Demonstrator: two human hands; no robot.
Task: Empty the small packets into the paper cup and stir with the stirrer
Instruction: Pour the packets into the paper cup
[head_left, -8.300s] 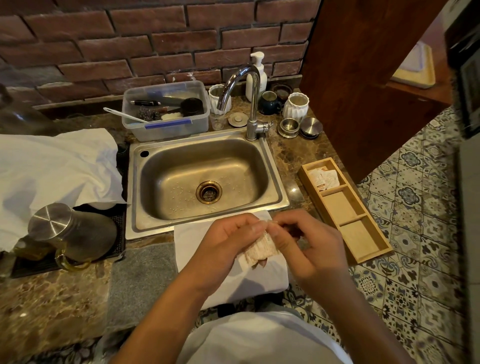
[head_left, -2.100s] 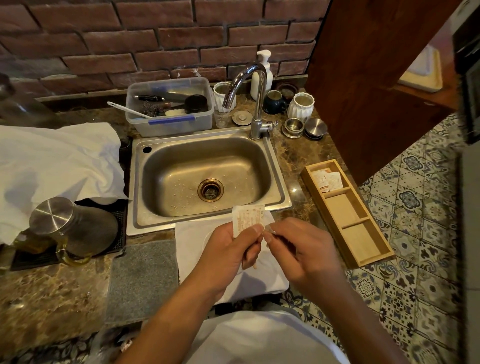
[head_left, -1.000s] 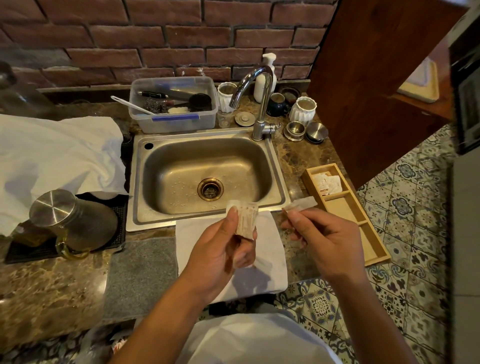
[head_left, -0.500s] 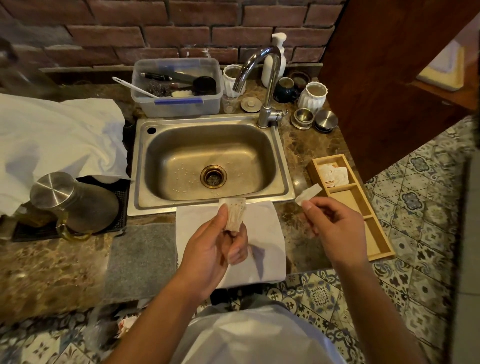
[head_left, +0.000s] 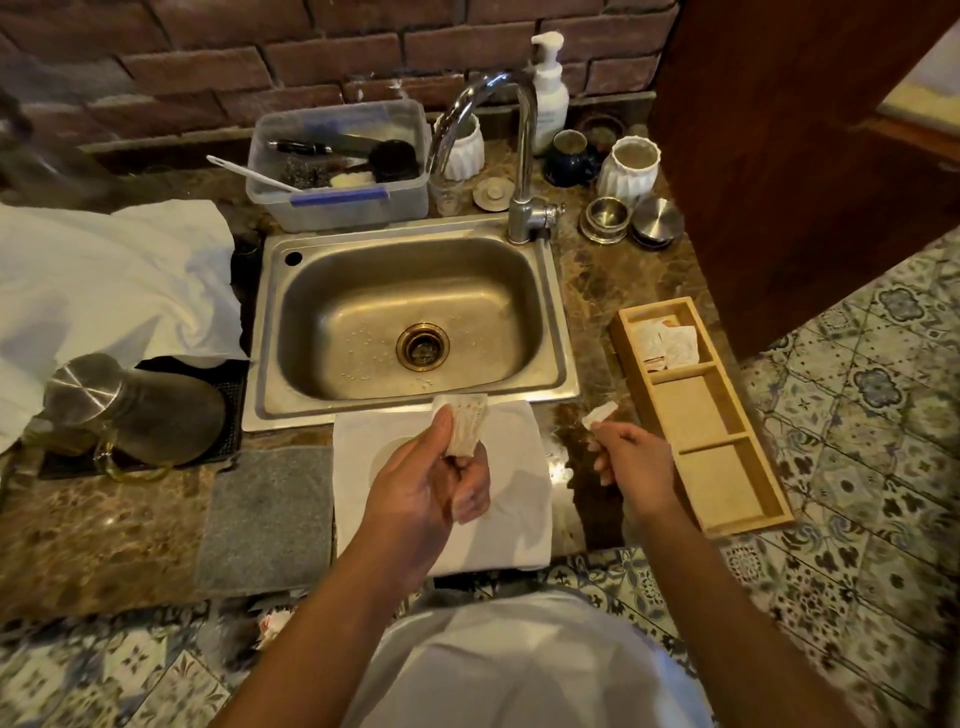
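Note:
My left hand (head_left: 431, 483) pinches a small torn-open packet (head_left: 466, 423) upright over a white folded cloth (head_left: 514, 519) in front of the sink. A round white rim, which may be the paper cup (head_left: 382, 457), shows just left of that hand and is mostly hidden under it. My right hand (head_left: 626, 460) is apart to the right, over the counter, holding the torn-off strip (head_left: 598, 415) between thumb and finger. More small packets (head_left: 667, 340) lie in the far compartment of a wooden tray (head_left: 758, 512). No stirrer can be made out.
A steel sink (head_left: 558, 312) with a tall tap (head_left: 522, 156) lies ahead. Behind it are a plastic tub of utensils (head_left: 337, 205), white cups and a soap bottle. A steel-lidded jug (head_left: 130, 410) and white cloth (head_left: 104, 280) sit left, a grey mat (head_left: 267, 514) beside.
The packet's top has been torn off. My right hand has carried the strip away to the right and down, towards the wooden tray. My left hand still holds the packet over the cloth.

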